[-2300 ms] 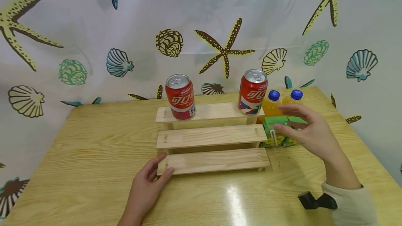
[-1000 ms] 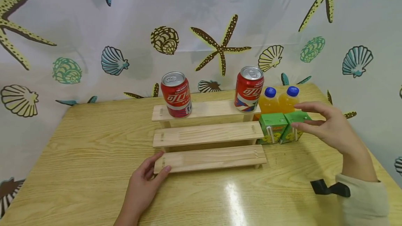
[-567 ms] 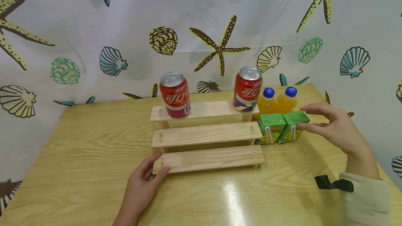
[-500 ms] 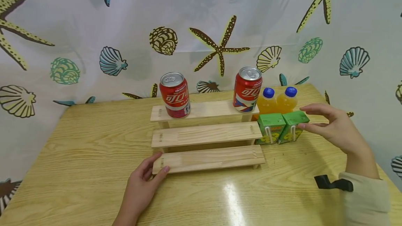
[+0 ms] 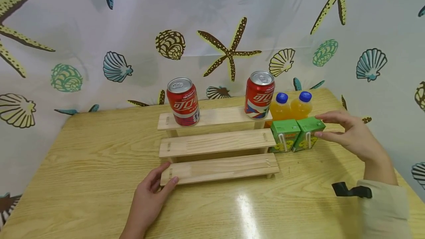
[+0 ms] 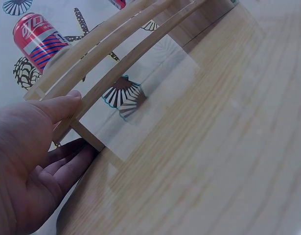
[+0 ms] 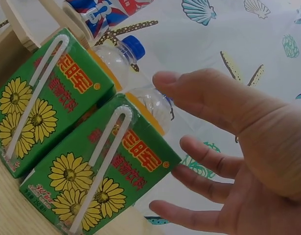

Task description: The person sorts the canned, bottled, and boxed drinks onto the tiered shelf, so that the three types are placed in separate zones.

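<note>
A three-tier wooden display rack (image 5: 219, 169) stands mid-table. My left hand (image 5: 149, 198) grips the left end of its lowest tier; in the left wrist view the thumb lies on the plank (image 6: 106, 81) and the other fingers reach behind the end leg. To the rack's right, two green drink cartons (image 5: 284, 135) with straws stand side by side. My right hand (image 5: 356, 135) is beside the right-hand carton (image 7: 106, 171), thumb and fingers spread apart, fingertips right at its side. Nothing is between them.
Two red cola cans, a left one (image 5: 183, 102) and a right one (image 5: 260, 95), stand on the top tier. Behind the cartons are two orange drink bottles (image 5: 301, 106) with blue caps. A shell-patterned cloth (image 5: 206, 10) hangs behind the wooden table (image 5: 99, 158).
My right hand has moved rightward from over the cartons to the right-hand carton's side, uncovering both. My left hand keeps its hold on the rack. The head view has shifted slightly.
</note>
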`<state>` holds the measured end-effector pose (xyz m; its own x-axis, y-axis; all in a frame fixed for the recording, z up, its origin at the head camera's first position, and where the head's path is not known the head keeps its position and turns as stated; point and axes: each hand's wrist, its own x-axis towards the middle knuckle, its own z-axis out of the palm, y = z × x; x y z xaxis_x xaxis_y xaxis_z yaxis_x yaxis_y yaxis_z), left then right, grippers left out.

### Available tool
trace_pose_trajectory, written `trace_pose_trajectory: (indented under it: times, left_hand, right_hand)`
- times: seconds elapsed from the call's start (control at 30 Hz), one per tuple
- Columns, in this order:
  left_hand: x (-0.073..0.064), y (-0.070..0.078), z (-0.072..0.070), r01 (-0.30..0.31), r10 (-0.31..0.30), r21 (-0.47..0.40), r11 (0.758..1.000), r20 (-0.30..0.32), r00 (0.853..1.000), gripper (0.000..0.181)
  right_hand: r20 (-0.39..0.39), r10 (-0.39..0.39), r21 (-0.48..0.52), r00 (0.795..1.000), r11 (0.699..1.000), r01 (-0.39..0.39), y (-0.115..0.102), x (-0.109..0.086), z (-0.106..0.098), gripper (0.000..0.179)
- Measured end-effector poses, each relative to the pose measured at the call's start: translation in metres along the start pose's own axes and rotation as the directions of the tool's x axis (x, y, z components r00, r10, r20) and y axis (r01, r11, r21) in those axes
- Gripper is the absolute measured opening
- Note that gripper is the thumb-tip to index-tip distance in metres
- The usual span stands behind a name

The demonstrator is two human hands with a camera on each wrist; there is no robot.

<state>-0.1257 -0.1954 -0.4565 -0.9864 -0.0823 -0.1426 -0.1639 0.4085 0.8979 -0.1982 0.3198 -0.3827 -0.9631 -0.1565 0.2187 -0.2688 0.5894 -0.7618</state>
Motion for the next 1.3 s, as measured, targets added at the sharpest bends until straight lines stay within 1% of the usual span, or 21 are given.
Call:
trace_pose_trajectory:
  times: [0.07, 0.27, 0.4, 0.53, 0.7, 0.97, 1.03, 1.17, 1.3]
  left_hand:
    - [0.0, 0.0, 0.0, 0.0, 0.0, 0.003, 1.0, -0.002, 1.0, 0.07]
    - [0.0, 0.0, -0.001, 0.002, -0.002, 0.007, 1.0, -0.008, 1.0, 0.071]
    - [0.0, -0.001, -0.001, 0.005, -0.005, 0.008, 1.0, -0.009, 1.0, 0.071]
    - [0.0, -0.002, 0.0, 0.0, 0.0, 0.01, 1.0, -0.011, 1.0, 0.071]
    - [0.0, -0.001, 0.0, -0.001, 0.001, 0.004, 1.0, -0.006, 1.0, 0.07]
    - [0.0, -0.001, -0.001, 0.003, -0.003, 0.009, 1.0, 0.002, 1.0, 0.071]
    - [0.0, -0.001, -0.001, -0.001, 0.001, 0.007, 1.0, 0.002, 1.0, 0.07]
    - [0.0, -0.001, 0.0, -0.004, 0.004, 0.005, 1.0, -0.001, 1.0, 0.07]
    - [0.0, -0.001, 0.0, -0.004, 0.004, 0.006, 1.0, -0.004, 1.0, 0.069]
  right_hand:
    - [0.01, 0.014, -0.016, 1.0, 1.0, -0.014, 0.001, 0.0, 0.001, 0.043]
    - [0.035, 0.016, 0.009, 0.999, 1.0, -0.016, 0.004, 0.002, 0.003, 0.044]
    - [0.062, 0.038, 0.026, 0.997, 0.999, -0.04, 0.006, 0.002, 0.003, 0.043]
    - [0.074, 0.042, 0.022, 0.996, 0.999, -0.044, 0.009, 0.003, 0.005, 0.042]
    - [0.055, -0.014, 0.042, 0.998, 0.999, 0.012, 0.015, 0.004, 0.008, 0.043]
    - [0.038, -0.083, 0.117, 0.996, 0.99, 0.078, 0.028, 0.005, 0.014, 0.046]
    - [0.045, -0.107, 0.145, 0.993, 0.984, 0.1, 0.03, 0.005, 0.015, 0.048]
    - [0.069, -0.13, 0.205, 0.989, 0.972, 0.113, 0.034, 0.005, 0.017, 0.052]
    - [0.108, -0.134, 0.255, 0.985, 0.961, 0.103, 0.037, 0.007, 0.019, 0.057]
